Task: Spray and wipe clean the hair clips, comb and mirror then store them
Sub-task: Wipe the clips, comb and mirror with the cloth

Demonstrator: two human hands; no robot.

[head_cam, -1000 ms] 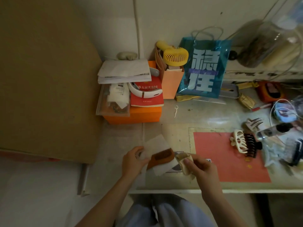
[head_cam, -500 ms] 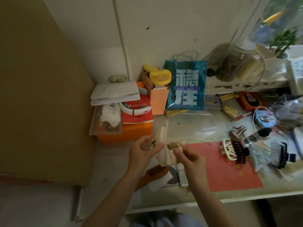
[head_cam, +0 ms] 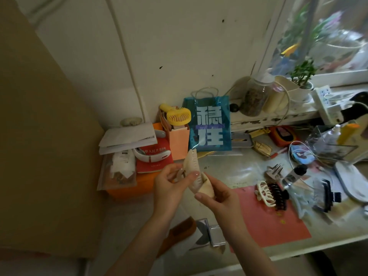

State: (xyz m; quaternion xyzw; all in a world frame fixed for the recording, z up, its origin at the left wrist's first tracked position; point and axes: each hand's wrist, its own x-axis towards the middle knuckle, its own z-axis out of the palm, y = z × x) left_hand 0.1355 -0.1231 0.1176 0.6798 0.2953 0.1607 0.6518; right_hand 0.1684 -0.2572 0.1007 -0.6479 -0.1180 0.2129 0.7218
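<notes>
Wiping looks to be the step in hand, and the head view, the only one, shows it raised above the desk (head_cam: pixel 229 172): the left hand (head_cam: pixel 169 188) pinches a pale translucent hair clip (head_cam: pixel 191 166) near its hinge, fingers and thumb curled round it, so the clip's toothed end points toward 12 o'clock. The right hand (head_cam: pixel 217 198) grips a folded cream cloth (head_cam: pixel 207 188) pressed against the clip's lower half, fingers wrapped round the wad. At 6 o'clock from the hands, the brown comb (head_cam: pixel 181 232) lies on a white sheet near the desk's front edge, with the small mirror (head_cam: pixel 211 232) just beside it at its 3 o'clock; whether either is already cleaned cannot be told. At 3 o'clock from the hands, a white claw clip (head_cam: pixel 263 193) and a dark brown claw clip (head_cam: pixel 278 198) lie touching on the red mat (head_cam: pixel 268 222). A grey toothed clip (head_cam: pixel 274 171) sits at 12 o'clock from that pair, and a black clip (head_cam: pixel 326 198) further toward 3 o'clock. The small spray bottle (head_cam: pixel 292 175) lies tilted between them. By my judgement the job is at an early-to-middle stage: one clip is under the cloth, several clips wait on the desk, and nothing appears stored, nor can I pick out where storing is meant to happen.
</notes>
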